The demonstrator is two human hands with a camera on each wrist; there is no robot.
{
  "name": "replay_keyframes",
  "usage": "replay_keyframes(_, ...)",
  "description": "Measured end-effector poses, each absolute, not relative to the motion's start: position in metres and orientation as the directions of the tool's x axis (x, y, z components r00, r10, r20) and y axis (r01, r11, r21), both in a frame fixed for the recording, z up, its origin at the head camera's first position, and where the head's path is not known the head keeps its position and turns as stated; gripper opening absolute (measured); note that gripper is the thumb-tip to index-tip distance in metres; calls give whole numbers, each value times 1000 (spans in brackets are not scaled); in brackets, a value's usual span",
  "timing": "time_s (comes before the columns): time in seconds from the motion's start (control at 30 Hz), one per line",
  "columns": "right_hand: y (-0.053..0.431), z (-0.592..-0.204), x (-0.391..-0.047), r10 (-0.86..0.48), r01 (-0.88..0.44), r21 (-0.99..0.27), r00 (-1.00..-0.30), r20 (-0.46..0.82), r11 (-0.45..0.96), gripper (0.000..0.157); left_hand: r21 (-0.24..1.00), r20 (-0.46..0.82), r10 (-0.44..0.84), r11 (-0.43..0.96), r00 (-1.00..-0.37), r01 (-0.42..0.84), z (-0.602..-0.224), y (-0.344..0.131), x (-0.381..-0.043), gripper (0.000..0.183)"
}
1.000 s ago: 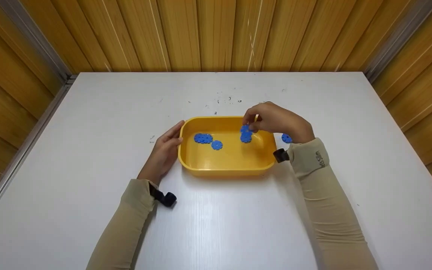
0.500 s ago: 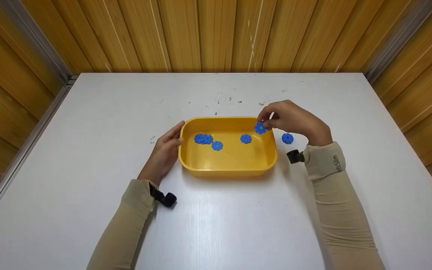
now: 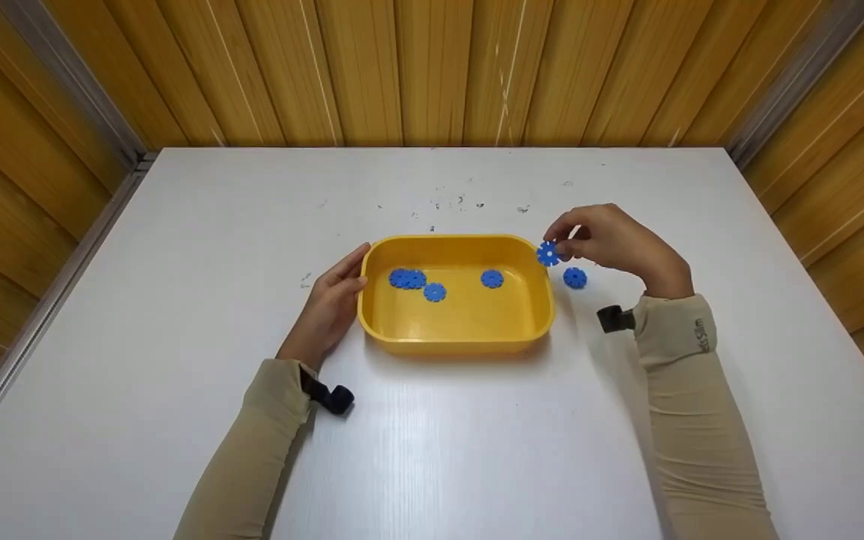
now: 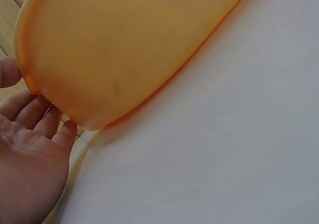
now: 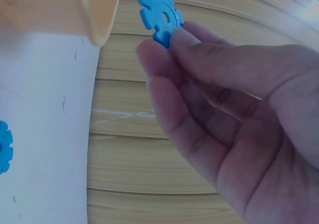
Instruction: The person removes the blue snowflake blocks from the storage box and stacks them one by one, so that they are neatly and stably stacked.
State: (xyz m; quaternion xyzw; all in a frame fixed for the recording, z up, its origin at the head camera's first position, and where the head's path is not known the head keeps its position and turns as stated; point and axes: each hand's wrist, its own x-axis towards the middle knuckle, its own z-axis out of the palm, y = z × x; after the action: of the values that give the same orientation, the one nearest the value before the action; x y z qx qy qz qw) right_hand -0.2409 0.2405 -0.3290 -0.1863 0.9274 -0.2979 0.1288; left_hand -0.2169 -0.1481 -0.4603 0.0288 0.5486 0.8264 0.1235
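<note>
In the head view, my right hand (image 3: 622,240) pinches a blue notched plastic disc (image 3: 548,253) between thumb and fingers, at the right end of a yellow tub (image 3: 456,346). The disc (image 5: 160,15) shows its center hole and slotted edge in the right wrist view. My left hand (image 3: 327,304) rests its fingers and thumb against the tub's left end. Inside the tub lie overlapping blue discs (image 3: 407,278), a single disc (image 3: 434,292) beside them and another disc (image 3: 491,278) toward the right. One more blue disc (image 3: 574,277) lies on the table below my right hand.
The white table (image 3: 432,450) carries small dark marks behind the tub. Wood-patterned panels (image 3: 432,71) stand along the back and both sides. A black wrist camera (image 3: 616,319) sits at each sleeve cuff.
My right hand has moved right, carrying its disc from over the tub's interior to its right rim. The left hand, the tub and the discs inside have stayed put.
</note>
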Motion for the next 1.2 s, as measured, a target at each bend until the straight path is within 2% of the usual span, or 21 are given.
replay_keyframes(0.57,277,-364,-247,-330,-160,-593,-925,-189,789,25,916,-107,216,-359,-970,-181,-460,-148,-218,64)
replay_keyframes(1.0,289,-389,-251,-290,-133,-629,-945,-153,766,24,907,-101,226,-379,-969,-182,-459,-147,-217,63)
replay_keyframes(1.2,291,-395,-254,-272,-113,-603,-946,-178,790,25,904,-114,222,-382,-968,-194,-459,-148,-217,62)
